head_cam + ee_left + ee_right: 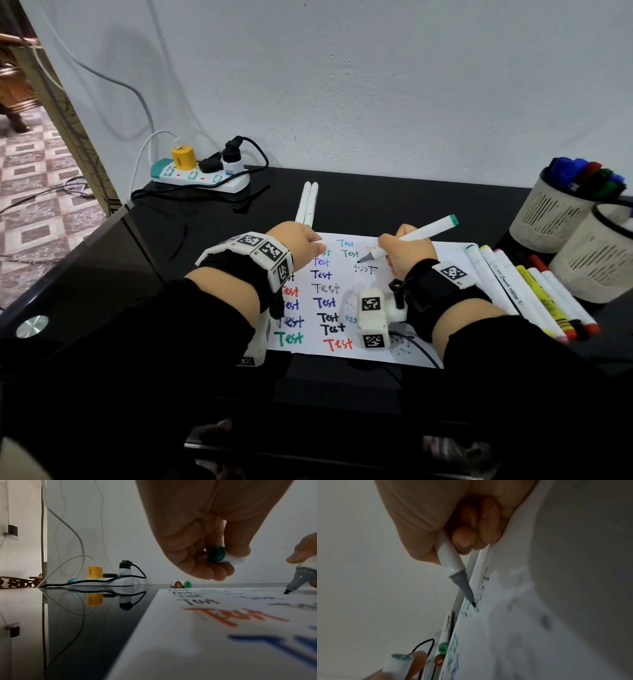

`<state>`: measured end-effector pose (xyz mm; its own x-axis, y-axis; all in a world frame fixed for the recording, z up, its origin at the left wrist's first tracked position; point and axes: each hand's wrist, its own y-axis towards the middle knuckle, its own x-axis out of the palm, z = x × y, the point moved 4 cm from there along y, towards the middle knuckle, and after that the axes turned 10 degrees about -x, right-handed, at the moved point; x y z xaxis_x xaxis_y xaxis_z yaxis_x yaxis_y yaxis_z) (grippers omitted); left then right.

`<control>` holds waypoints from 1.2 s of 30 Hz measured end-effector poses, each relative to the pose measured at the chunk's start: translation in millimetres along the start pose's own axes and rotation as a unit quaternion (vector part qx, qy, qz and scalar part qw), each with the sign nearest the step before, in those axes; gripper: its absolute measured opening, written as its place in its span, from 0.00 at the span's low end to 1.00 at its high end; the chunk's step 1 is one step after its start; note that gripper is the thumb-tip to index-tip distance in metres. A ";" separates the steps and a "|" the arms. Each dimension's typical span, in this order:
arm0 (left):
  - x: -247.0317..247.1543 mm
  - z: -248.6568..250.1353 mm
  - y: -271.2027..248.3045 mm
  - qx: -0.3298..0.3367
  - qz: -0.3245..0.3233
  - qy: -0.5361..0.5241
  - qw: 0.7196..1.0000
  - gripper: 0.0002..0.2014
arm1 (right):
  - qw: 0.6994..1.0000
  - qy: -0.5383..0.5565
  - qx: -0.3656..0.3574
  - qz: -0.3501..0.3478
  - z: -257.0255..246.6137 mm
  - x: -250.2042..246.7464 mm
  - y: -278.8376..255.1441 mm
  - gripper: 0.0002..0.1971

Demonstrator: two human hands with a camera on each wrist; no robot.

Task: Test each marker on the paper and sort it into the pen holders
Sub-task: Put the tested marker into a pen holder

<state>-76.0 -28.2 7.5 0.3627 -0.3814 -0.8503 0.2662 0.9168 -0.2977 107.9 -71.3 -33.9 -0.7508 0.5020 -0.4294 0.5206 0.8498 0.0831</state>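
On paper (pixel 346 301): right hand (pixel 407 251) grips marker (pixel 416 236), tip touching; left hand (pixel 301 245) pinches cap (pixel 221 555) near edge.

"Test" on paper (pixel 342 308), "94", "47" on marker caps (pixel 182 584)

**Right side crowded, left side open**

Two mesh pen holders (pixel 555 219) stand at the table's (pixel 394 202) right edge, with a row of markers (pixel 534 294) lying between them and the paper (pixel 346 353). A power strip (pixel 202 178) with cables blocks the far left corner. Two white markers (pixel 307 202) lie beyond the paper; bare table lies left of it.
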 end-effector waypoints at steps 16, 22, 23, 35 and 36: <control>0.4 0.6 0.8 0.003 -0.006 -0.007 1.000 0.17 | 0.999 0.043 0.014 0.030 2.4 -1.8 -1.4 0.16; 0.1 0.9 -1.8 0.017 -0.009 -0.013 1.000 0.18 | 0.998 0.049 0.021 0.016 5.5 -1.1 0.9 0.17; -0.3 1.5 -2.5 0.024 -0.009 -0.011 1.000 0.18 | 0.997 0.062 0.029 0.022 6.3 -1.5 1.1 0.17; 10.3 6.9 -1.0 0.062 -0.072 -0.180 0.979 0.11 | 0.973 0.226 0.031 -0.039 -25.0 -3.3 4.2 0.21; 10.4 7.7 -1.6 0.065 -0.076 -0.190 0.977 0.11 | 0.973 0.225 0.026 -0.047 -29.2 -2.1 3.4 0.21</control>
<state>-65.8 -34.5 2.5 0.6090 -0.5509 -0.5706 0.4453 0.8328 -0.3288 99.4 -64.7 -6.4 -0.8919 0.4522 0.0046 0.4522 0.8918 0.0109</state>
